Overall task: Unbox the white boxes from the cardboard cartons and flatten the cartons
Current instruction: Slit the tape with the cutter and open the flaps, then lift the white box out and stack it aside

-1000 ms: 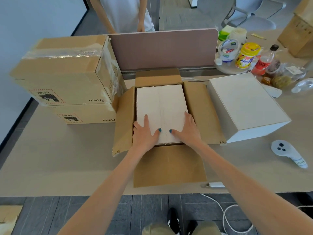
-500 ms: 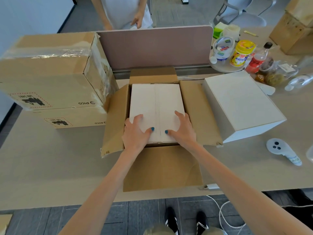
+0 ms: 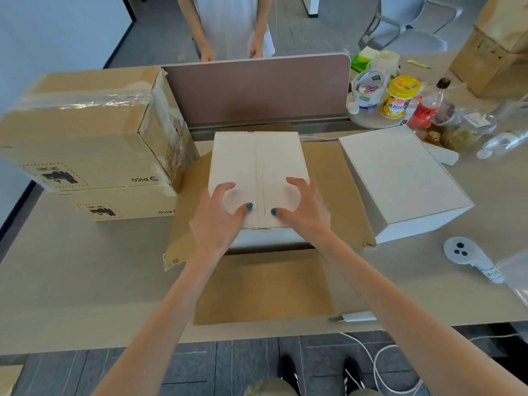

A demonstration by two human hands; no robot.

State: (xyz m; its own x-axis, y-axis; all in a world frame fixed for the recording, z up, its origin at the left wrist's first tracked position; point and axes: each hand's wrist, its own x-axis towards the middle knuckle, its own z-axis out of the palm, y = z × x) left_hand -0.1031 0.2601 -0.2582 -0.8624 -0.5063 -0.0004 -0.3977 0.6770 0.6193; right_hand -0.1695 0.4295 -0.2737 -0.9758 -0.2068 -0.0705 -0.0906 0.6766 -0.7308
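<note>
Sitting at the centre of the frame, the white box (image 3: 258, 155) is partly out of the open carton (image 3: 263, 284), its long axis running away from the person toward the upper edge. The left hand (image 3: 217, 221) and right hand (image 3: 305, 212) hold its near corners, each grip curled over its top, equally near. A second white box (image 3: 400, 178) lies right of it on the tabletop (image 3: 85, 281).

One wide-angle camera, worn on the head, looks forward and steeply down across a desk (image 3: 85, 281), close above the wearer's forearms. The left hand (image 3: 217, 221) and right hand (image 3: 303, 215), clasping a white box (image 3: 257, 161), sit mid-frame. The view faces a divider (image 3: 257, 90) and a second person (image 3: 231, 24) beyond it; the wearer's shoes (image 3: 291, 372) edge the bottom.
</note>
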